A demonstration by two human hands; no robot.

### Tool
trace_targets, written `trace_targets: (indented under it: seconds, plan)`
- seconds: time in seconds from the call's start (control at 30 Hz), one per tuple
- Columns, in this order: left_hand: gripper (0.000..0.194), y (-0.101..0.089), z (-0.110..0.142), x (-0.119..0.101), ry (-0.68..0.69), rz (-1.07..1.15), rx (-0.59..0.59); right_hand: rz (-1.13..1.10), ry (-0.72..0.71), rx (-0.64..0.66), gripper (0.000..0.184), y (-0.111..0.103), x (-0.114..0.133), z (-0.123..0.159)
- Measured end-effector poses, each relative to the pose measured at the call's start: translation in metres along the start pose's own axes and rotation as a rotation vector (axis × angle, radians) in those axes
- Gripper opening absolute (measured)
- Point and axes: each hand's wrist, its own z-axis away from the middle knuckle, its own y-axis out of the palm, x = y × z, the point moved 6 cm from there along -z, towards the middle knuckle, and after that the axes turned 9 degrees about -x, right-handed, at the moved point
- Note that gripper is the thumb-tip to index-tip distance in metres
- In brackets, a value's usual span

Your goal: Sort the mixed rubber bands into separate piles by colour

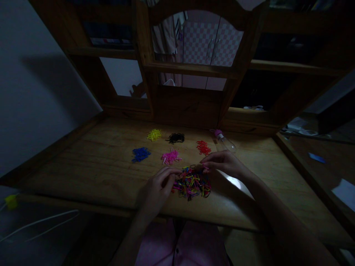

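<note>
A mixed heap of small coloured rubber bands (192, 184) lies near the front of the wooden table. My right hand (222, 162) is at the heap's far right edge, with thumb and fingertips pinched on a pink rubber band (205, 167). At the heap's left side is my left hand (161, 184), its fingers curled together at the bands; what they grip is too dark to make out. Beyond the heap lie single-colour piles: pink bands (171, 157), blue bands (141, 154), yellow bands (154, 135), black bands (176, 138) and red bands (203, 147).
A clear bulb-shaped bottle with a pink cap (225, 142) lies behind my right hand. The wooden table (91, 159) backs onto a shelf unit with a mirror (199, 44). At the right is a lower surface with papers (345, 194).
</note>
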Motion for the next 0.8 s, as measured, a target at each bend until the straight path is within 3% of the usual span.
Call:
trace_targets:
  seconds: [0.1,0.37,0.5,0.8]
  plan:
    - [0.019,0.009,-0.002,-0.008,0.052,-0.144,-0.03,-0.001,0.011,0.002,0.028,0.0,-0.004,0.0]
    - [0.016,0.039,-0.015,-0.019,0.155,-0.384,0.081,0.026,-0.053,-0.049,0.024,-0.004,0.001,-0.001]
    - [0.016,0.043,-0.017,-0.017,0.173,-0.443,0.128,0.007,-0.074,-0.096,0.024,-0.007,0.005,0.0]
    - [0.011,0.044,-0.018,-0.021,0.178,-0.464,0.116,-0.05,-0.054,-0.206,0.022,-0.017,0.007,-0.003]
